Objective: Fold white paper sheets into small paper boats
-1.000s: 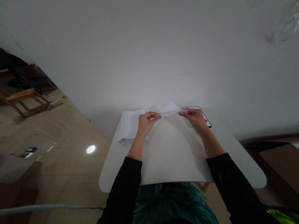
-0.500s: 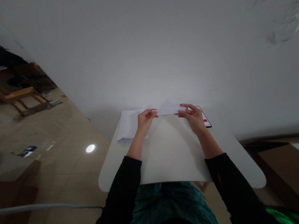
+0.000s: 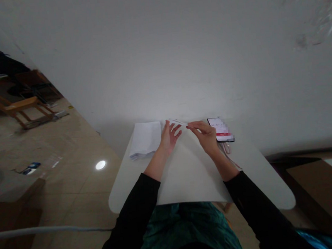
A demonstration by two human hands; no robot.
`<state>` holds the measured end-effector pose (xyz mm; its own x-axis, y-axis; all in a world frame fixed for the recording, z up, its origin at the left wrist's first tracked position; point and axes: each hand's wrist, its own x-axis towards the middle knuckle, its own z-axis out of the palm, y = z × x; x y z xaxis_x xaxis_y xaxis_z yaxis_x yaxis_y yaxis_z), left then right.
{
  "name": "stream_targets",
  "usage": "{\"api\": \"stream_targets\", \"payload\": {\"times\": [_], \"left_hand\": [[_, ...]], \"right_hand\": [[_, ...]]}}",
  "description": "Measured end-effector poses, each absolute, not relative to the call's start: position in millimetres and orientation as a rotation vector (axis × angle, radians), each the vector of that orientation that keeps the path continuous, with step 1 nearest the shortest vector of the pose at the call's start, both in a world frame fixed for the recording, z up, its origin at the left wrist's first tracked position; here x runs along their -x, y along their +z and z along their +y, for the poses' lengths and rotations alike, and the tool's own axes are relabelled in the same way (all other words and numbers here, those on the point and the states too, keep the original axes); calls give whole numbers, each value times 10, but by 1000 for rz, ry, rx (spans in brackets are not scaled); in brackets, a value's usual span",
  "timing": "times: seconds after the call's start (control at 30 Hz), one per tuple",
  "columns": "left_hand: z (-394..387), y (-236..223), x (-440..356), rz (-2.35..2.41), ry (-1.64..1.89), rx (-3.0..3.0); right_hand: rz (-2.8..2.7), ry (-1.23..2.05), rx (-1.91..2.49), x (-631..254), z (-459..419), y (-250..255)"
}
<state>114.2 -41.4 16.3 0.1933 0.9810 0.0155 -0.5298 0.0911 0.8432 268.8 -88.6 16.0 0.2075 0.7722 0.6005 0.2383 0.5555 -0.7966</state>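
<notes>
A piece of folded white paper (image 3: 178, 122) is held between my hands above the far part of the white table (image 3: 193, 176). It appears nearly edge-on, as a thin strip. At its left end, my left hand (image 3: 168, 138) grips it near the thumb, while the other fingers curl loosely apart with the palm turned up. My right hand (image 3: 205, 134) pinches the right end between thumb and fingertips. Left of my left hand lies a stack of white paper (image 3: 146, 138). A phone (image 3: 222, 130) with a lit screen rests just beyond my right hand.
A pale cord (image 3: 227, 148) trails below the phone. The wall (image 3: 177, 53) rises directly behind the table. Cardboard boxes stand at right (image 3: 320, 192) and lower left (image 3: 14, 219). A wooden chair (image 3: 23, 104) and a person in dark clothing (image 3: 6, 64) are at the far left.
My hands have come closer together, the right one moving left. The paper has turned from a visible triangular shape to nearly edge-on, and more of the phone and its cord shows.
</notes>
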Motion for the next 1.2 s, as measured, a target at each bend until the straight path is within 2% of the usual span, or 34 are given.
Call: {"api": "stream_targets", "payload": {"times": [0.2, 0.5, 0.93, 1.2], "left_hand": [[-579, 166, -1324, 488, 1218, -934], [-606, 25, -1301, 829, 1537, -1108], [-475, -76, -1289, 908, 1509, -1339], [-512, -30, -1248, 978, 1425, -1495]], "right_hand": [[-1585, 303, 974, -2666, -912, 47], [-1511, 287, 1057, -2553, -885, 49], [-984, 932, 1024, -2604, -768, -80], [-814, 1123, 1033, -2597, -818, -40]]}}
